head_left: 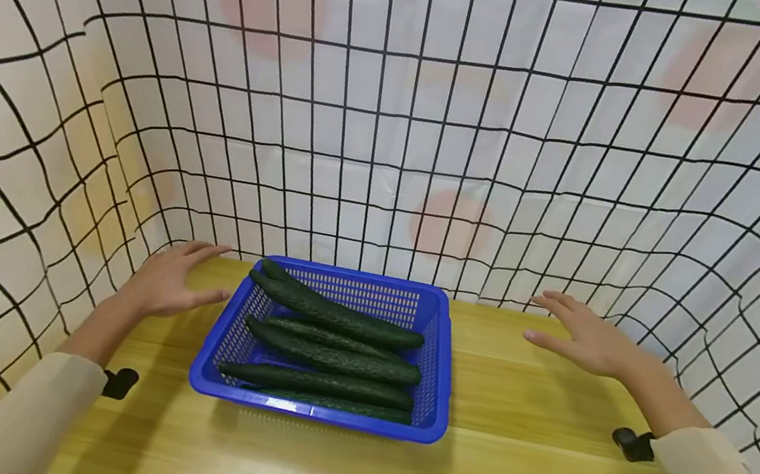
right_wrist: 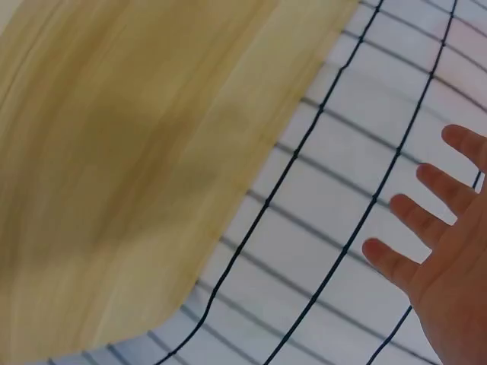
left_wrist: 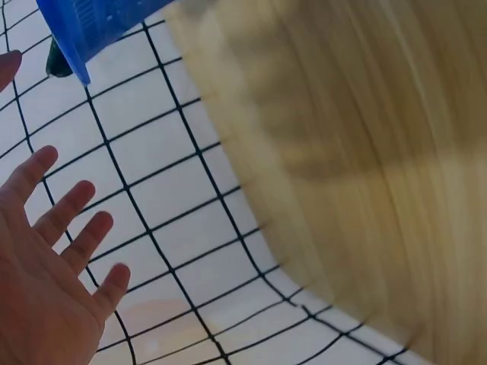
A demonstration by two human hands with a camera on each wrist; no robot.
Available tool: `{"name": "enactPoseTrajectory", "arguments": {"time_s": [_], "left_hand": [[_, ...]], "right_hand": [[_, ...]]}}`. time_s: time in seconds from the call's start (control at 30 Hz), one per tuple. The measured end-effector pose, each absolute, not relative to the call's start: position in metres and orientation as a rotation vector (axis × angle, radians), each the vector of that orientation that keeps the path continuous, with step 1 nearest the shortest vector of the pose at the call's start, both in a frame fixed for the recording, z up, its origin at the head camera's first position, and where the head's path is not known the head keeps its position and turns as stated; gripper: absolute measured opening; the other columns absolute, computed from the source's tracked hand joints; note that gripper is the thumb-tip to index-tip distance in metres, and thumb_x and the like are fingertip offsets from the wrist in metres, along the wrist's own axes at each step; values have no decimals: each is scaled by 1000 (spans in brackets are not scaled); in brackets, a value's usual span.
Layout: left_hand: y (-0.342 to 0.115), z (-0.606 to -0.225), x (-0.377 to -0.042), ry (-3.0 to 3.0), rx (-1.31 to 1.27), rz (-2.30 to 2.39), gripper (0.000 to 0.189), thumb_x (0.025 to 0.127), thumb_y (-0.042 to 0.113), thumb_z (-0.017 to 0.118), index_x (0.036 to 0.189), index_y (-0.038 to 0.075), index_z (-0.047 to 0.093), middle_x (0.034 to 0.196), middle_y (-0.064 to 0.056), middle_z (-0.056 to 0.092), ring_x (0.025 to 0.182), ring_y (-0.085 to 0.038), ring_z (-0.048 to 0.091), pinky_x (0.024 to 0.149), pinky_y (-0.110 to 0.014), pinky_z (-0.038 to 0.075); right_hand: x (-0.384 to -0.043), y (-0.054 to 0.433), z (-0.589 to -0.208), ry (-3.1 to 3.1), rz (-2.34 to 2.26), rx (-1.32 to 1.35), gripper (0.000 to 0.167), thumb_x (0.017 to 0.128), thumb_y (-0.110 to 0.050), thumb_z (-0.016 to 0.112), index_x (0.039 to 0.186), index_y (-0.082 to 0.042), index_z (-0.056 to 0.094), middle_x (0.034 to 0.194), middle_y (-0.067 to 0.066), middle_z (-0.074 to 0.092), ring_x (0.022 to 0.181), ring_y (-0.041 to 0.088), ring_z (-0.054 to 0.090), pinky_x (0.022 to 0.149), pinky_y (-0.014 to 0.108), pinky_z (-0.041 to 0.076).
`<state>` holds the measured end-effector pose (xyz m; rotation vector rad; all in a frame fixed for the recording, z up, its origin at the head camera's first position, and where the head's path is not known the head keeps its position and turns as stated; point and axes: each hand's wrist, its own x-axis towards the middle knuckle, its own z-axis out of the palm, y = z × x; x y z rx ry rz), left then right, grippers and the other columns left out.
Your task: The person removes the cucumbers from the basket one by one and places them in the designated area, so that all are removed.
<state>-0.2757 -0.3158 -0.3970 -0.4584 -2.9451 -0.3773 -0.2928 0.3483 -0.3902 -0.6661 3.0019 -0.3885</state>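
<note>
Blue basket [head_left: 316, 413] of cucumbers [head_left: 337, 360] sits between the spread-fingered hands [head_left: 167, 283] [head_left: 583, 338], nearer the left.

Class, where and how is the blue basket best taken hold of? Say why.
Likely the blue basket is best held by its rim at both short ends, the left hand coming from the left, the right hand from the right. The rim runs all round, and the cucumbers lie roughly lengthwise between those ends, so it should lift level.
</note>
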Motion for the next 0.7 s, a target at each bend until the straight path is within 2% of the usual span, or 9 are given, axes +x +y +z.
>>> {"name": "enactPoseTrajectory", "arguments": {"time_s": [0.2,0.47,0.57,0.7], "left_hand": [[-305,-408,-270,-2913,-485,-609,70,97,46,66,156,15,46,153,-23,48,134,-49,50,105,-72,42],[-289,-424,-265,-2907,-469,-913,66,97,37,70,154,12,49,140,-21,61,113,-38,67,91,-53,60],[-286,-430,-262,-2901,-423,-987,64,97,34,71,153,11,51,135,-22,65,108,-36,69,83,-45,62],[-281,-437,-258,-2894,-385,-1057,60,97,30,71,152,15,53,133,-25,65,103,-34,71,74,-35,59]], "right_hand": [[-297,320,-382,2993,-477,-719,74,103,-56,53,158,-8,38,162,26,33,145,52,35,111,74,34],[-304,272,-379,2923,-679,-843,67,104,-50,56,157,-12,41,160,19,41,146,45,40,114,69,36],[-304,254,-380,2900,-735,-859,65,104,-48,56,157,-12,42,159,18,44,143,43,44,113,67,38],[-306,230,-378,2866,-800,-874,63,104,-48,57,155,-14,44,157,14,48,142,40,47,113,64,40]]}}
